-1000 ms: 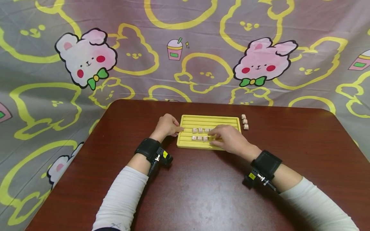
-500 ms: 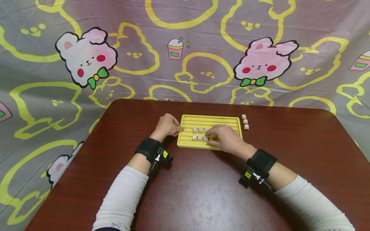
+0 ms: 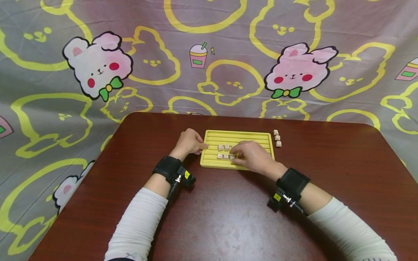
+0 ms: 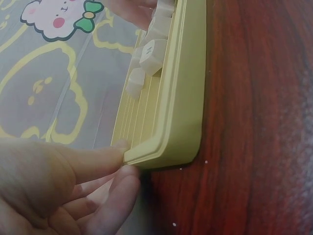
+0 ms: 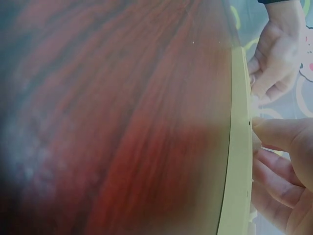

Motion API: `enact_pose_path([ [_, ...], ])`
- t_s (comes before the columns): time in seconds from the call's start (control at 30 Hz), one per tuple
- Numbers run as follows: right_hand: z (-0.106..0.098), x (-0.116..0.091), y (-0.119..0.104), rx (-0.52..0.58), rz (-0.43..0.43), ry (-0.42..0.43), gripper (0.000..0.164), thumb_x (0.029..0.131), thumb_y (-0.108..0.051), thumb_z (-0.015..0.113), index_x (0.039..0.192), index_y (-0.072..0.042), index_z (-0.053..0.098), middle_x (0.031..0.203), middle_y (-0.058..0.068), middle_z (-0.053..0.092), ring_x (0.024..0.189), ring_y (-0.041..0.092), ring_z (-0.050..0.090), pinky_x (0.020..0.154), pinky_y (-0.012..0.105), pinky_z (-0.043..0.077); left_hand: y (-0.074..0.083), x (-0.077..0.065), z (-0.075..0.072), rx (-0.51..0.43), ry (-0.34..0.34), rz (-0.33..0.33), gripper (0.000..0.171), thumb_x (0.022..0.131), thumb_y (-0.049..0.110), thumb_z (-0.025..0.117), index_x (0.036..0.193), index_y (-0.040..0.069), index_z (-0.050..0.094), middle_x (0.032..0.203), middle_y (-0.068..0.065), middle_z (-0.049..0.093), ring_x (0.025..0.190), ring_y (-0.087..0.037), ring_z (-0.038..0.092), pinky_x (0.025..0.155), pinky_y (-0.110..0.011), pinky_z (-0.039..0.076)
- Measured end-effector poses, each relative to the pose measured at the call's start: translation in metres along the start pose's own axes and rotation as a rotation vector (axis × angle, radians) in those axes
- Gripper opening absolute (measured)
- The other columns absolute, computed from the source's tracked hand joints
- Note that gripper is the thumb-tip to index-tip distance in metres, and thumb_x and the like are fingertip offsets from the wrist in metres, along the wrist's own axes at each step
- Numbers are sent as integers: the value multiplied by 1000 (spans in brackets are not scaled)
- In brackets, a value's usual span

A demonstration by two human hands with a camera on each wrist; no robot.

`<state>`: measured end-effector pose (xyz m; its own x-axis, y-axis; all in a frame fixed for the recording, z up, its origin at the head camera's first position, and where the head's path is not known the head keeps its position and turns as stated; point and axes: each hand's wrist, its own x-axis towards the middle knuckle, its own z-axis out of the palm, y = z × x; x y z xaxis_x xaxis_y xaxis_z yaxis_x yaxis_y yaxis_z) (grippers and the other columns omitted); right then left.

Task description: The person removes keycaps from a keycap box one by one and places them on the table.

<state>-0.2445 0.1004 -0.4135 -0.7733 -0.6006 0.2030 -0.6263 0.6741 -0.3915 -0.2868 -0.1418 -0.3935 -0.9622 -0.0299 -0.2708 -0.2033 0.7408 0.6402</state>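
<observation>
A ridged yellow tray (image 3: pixel 240 137) lies on the table, with two rows of white keycaps in its grooves. My left hand (image 3: pixel 189 141) pinches the tray's left edge between thumb and fingers. In the left wrist view, one keycap (image 4: pixel 152 56) shows a letter like an N. My right hand (image 3: pixel 256 156) is over the tray's right half, thumb and fingers pinching the third keycap (image 3: pixel 232 157) of the front row, beside two others. The same hand in the right wrist view partly hides a keycap (image 5: pixel 257 143) behind the tray's wall. Part of the back row is covered by my right fingers.
Several loose items are few here: three keycaps (image 3: pixel 277 138) stand in a line on the brown table (image 3: pixel 228 210), right of the tray. A patterned curtain (image 3: pixel 235 83) hangs behind the table's far edge.
My right hand has moved a little to the left along the front row, onto its third keycap. The left hand stays at the tray's edge.
</observation>
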Motion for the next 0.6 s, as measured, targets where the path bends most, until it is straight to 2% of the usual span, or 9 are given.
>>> enact_pose_path([
  [0.47, 4, 1, 0, -3, -16, 4, 13, 89, -21, 74, 101, -17, 76, 96, -2, 75, 79, 8, 67, 71, 28, 57, 1, 1, 1, 23, 15, -5, 21, 84, 18, 80, 92, 0, 74, 81, -11, 69, 53, -8, 65, 59, -24, 61],
  [0.6, 5, 1, 1, 9, -8, 3, 10, 91, -18, 72, 100, -17, 76, 96, -2, 75, 79, 8, 67, 72, 28, 57, 0, 0, 1, 12, 12, -3, 23, 84, 18, 80, 94, -1, 73, 83, -12, 69, 53, -9, 65, 60, -24, 61],
])
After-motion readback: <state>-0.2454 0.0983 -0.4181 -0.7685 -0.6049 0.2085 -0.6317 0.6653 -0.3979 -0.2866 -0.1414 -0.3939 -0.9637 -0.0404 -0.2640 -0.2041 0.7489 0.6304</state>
